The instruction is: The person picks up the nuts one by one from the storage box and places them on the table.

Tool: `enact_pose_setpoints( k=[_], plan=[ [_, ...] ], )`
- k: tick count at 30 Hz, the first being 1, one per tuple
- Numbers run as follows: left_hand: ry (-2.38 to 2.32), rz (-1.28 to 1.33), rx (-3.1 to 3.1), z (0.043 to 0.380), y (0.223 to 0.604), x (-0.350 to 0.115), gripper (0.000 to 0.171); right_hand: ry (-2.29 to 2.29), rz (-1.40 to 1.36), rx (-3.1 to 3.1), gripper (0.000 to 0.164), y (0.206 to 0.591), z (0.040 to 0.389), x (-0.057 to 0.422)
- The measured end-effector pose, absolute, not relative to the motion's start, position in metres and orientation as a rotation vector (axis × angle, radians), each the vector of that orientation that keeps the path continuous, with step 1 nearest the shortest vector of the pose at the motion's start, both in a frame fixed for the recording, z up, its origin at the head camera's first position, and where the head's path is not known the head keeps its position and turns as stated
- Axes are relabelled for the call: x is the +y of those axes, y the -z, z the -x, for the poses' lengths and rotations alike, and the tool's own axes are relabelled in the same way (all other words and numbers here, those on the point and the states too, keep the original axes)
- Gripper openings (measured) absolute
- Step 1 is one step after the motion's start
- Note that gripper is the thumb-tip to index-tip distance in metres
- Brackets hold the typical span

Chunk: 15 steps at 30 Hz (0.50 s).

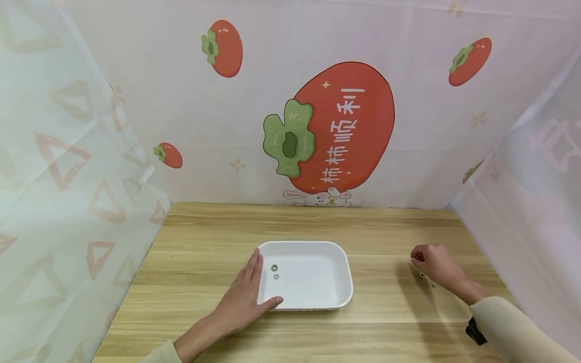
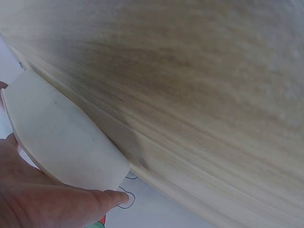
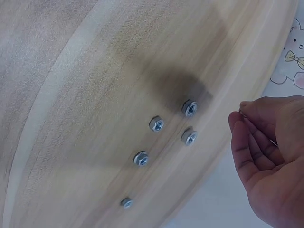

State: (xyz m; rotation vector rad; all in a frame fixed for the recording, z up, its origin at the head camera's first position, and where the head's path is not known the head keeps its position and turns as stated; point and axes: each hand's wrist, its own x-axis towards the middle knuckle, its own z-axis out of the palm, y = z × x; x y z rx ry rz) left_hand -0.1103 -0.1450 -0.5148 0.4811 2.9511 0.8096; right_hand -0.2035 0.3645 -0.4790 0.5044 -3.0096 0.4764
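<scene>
My left hand [image 1: 240, 301] rests on the left end of a white tray [image 1: 308, 285], its straight fingers along the rim and the thumb at the near edge. Inside the tray lie two metal nuts, a larger nut [image 1: 274, 268] and a smaller nut [image 1: 276, 277]. Off to the right, my right hand [image 1: 437, 263] is held above the table, thumb and index finger pinching a tiny metal nut [image 3: 240, 111] that the fingertips mostly hide. Below it on the wood lie several loose nuts, among them a flange nut [image 3: 141, 158] and a small nut [image 3: 126, 203].
The wood-grain table [image 1: 218, 227] runs back to a white printed backdrop [image 1: 422, 126]. Cloth sheets [image 1: 68, 201] close off the left and right sides. A black device [image 1: 474, 331] sits at the right wrist by the sleeve.
</scene>
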Motion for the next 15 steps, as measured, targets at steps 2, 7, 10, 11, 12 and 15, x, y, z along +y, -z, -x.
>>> enact_pose_setpoints(
  k=[2, 7, 10, 11, 12, 15],
  plan=[
    [-0.819, -0.485, 2.949, 0.1104, 0.5149, -0.1449, 0.113, -0.474, -0.510, -3.020, 0.004, 0.4805, 0.2037, 0.3639],
    [-0.815, -0.488, 2.943, 0.1106, 0.5146, -0.1449, 0.114, -0.431, -0.518, -3.025, 0.004, 0.4841, 0.2044, 0.3635],
    [-0.815, -0.487, 2.943, 0.1103, 0.5139, -0.1450, 0.114, -0.423, -0.514, -3.029, 0.004, 0.4852, 0.2049, 0.3633],
    [-0.810, -0.487, 2.945, 0.1103, 0.5138, -0.1451, 0.114, -0.427, -0.510, -3.035, 0.004, 0.4855, 0.2051, 0.3633],
    [-0.808, -0.488, 2.947, 0.1104, 0.5137, -0.1451, 0.114, -0.429, -0.507, -3.042, 0.004, 0.4856, 0.2053, 0.3633],
    [-0.805, -0.490, 2.949, 0.1107, 0.5137, -0.1455, 0.114, -0.422, -0.500, -3.063, 0.003, 0.4856, 0.2061, 0.3632]
  ],
)
